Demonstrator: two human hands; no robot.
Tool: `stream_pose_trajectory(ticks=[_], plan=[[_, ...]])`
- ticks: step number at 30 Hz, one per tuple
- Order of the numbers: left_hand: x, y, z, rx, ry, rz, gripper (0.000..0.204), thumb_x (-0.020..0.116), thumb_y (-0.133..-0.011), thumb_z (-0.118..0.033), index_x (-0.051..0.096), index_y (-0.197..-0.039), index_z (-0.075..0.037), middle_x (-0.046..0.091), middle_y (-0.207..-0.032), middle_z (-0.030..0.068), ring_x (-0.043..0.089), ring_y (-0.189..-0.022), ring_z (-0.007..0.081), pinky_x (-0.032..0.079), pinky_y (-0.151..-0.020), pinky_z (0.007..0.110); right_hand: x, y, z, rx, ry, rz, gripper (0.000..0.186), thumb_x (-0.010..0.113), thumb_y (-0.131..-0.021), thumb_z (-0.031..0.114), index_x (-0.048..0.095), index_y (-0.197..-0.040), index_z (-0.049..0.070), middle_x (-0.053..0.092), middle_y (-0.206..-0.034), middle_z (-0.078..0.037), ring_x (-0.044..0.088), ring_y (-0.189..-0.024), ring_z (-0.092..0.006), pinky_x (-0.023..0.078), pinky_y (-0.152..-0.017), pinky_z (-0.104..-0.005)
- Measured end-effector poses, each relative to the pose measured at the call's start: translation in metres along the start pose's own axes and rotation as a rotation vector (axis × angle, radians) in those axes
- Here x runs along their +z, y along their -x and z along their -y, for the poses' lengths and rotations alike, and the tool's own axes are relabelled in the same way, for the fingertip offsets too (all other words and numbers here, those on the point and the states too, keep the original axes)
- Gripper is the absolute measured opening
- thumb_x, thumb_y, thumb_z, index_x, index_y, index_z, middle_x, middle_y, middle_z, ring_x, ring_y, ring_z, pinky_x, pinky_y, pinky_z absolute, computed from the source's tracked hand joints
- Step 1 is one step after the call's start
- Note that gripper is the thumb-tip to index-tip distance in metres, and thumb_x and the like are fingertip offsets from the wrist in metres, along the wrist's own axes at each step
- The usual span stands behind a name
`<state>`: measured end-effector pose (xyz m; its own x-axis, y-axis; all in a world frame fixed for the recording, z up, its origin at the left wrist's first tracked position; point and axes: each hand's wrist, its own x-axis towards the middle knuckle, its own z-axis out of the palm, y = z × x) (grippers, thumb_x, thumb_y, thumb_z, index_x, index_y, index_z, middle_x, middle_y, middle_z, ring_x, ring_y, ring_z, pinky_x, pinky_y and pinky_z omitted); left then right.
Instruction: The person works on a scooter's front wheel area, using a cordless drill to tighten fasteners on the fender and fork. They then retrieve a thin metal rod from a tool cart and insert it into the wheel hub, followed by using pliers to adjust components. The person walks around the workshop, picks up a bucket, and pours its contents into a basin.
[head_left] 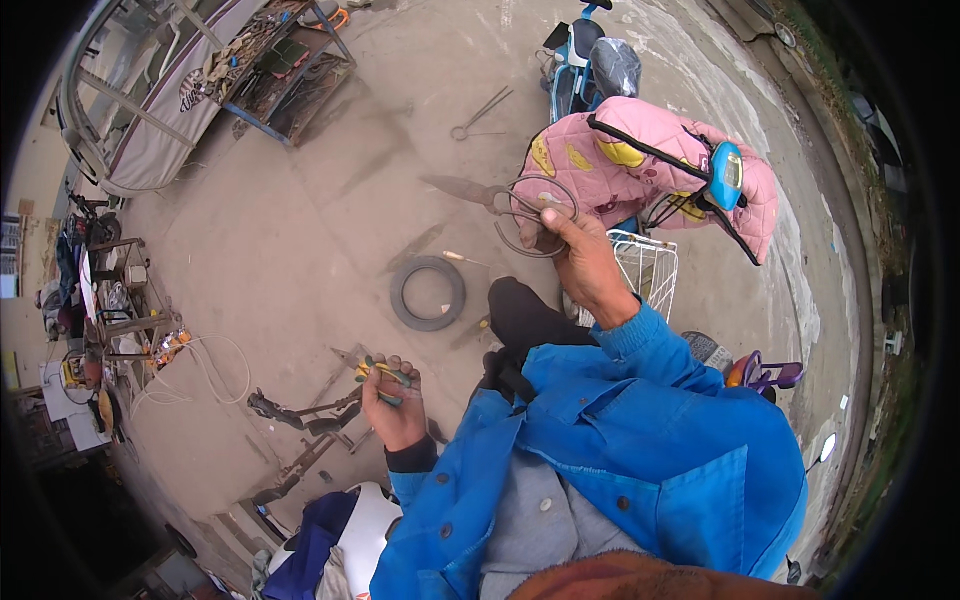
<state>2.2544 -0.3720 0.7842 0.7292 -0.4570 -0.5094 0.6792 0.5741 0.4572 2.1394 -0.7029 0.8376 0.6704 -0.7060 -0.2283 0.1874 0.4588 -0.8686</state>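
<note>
In left hand (396, 412), yellow-green tool (367, 370) partly hidden; right hand (588, 258): shears (492, 197).

The bare right hand (585, 265) is held out forward, higher in view than the left, its thumb (556, 222) uppermost and pointing to the upper left, pinching toward the fingers bent beneath it. Its wrist comes out of a blue cloth right sleeve (650, 345), and that arm angles forward and inward from the shoulder. The bare left hand (395, 410) sits lower and well apart from the right, palm turned up, fingers curled inward in a grip. A dark, snug inner cuff (413, 456) covers the left wrist, below which the blue cloth left sleeve (408, 486) shows only briefly before the torso.
</note>
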Motion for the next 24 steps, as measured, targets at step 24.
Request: stream_pose_trajectory(ticks=[24], plan=[[0.15,-0.428,-0.161,0.288,0.41,-0.374,0.018,0.062,-0.099,-0.018,0.063,-0.114,-0.009,0.066,-0.103,0.0087,0.062,-0.097,0.0239,0.05,-0.09,0.039,0.314,-0.667,-0.021,0.498,-0.241,0.15,0.037,0.051,-0.109,0.022,0.058,-0.137,-0.001,0.072,-0.114,-0.012,0.054,-0.078,-0.0116,0.044,-0.062,-0.0267]])
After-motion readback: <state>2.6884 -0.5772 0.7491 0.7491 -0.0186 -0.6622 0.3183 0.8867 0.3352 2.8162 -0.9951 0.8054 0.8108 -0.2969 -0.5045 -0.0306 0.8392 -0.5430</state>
